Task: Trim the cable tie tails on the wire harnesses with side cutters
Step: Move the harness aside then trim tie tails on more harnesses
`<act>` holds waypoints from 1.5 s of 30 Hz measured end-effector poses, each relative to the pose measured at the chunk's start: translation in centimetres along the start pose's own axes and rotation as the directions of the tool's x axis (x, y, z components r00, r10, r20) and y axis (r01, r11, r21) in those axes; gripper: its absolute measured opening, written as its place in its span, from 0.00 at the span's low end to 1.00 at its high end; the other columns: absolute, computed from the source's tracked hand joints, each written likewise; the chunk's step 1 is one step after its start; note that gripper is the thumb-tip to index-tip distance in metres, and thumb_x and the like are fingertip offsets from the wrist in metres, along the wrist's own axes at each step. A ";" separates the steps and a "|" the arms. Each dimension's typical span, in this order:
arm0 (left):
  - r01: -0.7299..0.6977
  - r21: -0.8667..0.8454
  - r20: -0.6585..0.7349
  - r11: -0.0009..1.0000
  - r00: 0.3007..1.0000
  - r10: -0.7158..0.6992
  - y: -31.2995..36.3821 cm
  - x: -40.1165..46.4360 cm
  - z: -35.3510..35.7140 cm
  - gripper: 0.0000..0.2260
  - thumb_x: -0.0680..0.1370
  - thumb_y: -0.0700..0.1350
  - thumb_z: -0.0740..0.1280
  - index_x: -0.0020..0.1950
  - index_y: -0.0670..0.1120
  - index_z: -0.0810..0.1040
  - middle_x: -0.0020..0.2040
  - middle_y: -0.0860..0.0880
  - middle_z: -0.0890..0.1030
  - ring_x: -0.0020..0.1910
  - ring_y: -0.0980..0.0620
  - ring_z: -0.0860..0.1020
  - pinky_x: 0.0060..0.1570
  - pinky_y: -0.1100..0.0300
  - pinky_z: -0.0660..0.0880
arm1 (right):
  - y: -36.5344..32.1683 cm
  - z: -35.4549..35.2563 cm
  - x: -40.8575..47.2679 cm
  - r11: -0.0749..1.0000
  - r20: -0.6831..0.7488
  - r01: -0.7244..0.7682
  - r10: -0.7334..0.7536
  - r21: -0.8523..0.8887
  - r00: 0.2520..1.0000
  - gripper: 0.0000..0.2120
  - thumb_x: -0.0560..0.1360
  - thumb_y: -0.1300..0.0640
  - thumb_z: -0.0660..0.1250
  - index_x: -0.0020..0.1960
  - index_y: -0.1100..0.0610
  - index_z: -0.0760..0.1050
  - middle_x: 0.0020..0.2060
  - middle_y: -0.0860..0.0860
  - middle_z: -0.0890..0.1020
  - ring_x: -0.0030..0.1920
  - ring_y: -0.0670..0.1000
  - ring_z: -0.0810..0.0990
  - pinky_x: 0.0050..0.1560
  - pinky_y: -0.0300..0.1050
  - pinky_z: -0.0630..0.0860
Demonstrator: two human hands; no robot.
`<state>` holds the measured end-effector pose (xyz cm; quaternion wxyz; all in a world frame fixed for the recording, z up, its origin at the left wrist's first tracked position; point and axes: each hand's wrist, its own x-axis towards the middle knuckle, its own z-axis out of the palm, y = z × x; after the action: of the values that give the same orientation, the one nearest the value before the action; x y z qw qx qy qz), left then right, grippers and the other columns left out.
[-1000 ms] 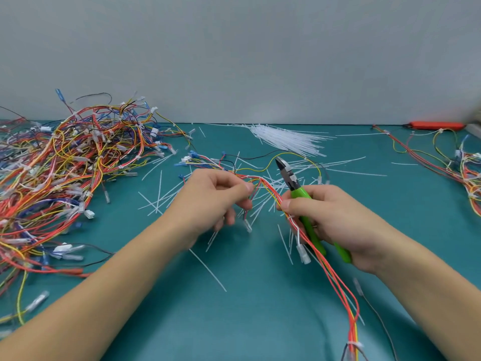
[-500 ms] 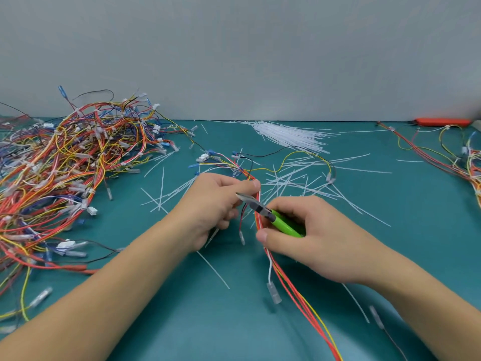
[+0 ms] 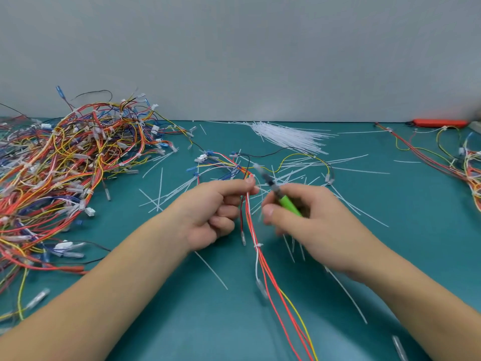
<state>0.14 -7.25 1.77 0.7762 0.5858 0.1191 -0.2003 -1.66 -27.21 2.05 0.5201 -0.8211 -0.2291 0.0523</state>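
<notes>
Head view: left hand point(image 3: 208, 212) pinches the harness point(image 3: 256, 246); right hand point(image 3: 309, 220) grips blurred side cutters point(image 3: 279, 195). Next: seat blades against a tie tail.

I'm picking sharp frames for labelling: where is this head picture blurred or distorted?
Head view: the cutters are smeared by motion, the tip worst; the right hand is soft at the fingers. The left hand and the harness it pinches look sharper. Wide-angle lens bends the table edge; lighting is even, no glare.
</notes>
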 end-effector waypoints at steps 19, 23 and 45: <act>0.085 -0.052 0.089 0.995 0.993 -0.080 -0.1 0.0 0.3 0.06 0.67 0.45 0.77 0.41 0.45 0.88 0.30 0.54 0.61 0.24 0.59 0.57 0.16 0.71 0.53 | 0.8 -0.9 1.2 0.831 -0.300 -0.050 0.256 0.554 0.919 0.09 0.75 0.63 0.75 0.53 0.54 0.82 0.41 0.50 0.84 0.39 0.48 0.79 0.47 0.49 0.78; 0.053 0.028 0.100 0.998 0.993 -0.056 -0.1 -0.1 0.3 0.03 0.70 0.45 0.77 0.37 0.48 0.85 0.30 0.55 0.64 0.25 0.60 0.57 0.16 0.70 0.54 | 0.9 -0.9 1.5 0.730 -0.227 -0.067 0.296 0.680 0.928 0.16 0.68 0.58 0.78 0.55 0.55 0.82 0.45 0.55 0.83 0.39 0.49 0.79 0.44 0.48 0.78; -0.255 -0.058 -0.015 0.965 0.967 0.255 -0.4 0.3 0.4 0.05 0.82 0.47 0.68 0.51 0.47 0.80 0.33 0.54 0.67 0.27 0.58 0.64 0.22 0.67 0.61 | -0.7 -0.3 0.3 0.847 0.205 -0.426 0.377 0.319 0.903 0.17 0.82 0.45 0.64 0.57 0.58 0.81 0.43 0.57 0.87 0.34 0.52 0.79 0.38 0.49 0.77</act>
<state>0.21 -7.81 1.43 0.8120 0.5738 0.0515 -0.0930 -1.56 -27.05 2.84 0.6208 -0.7374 -0.0731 0.2558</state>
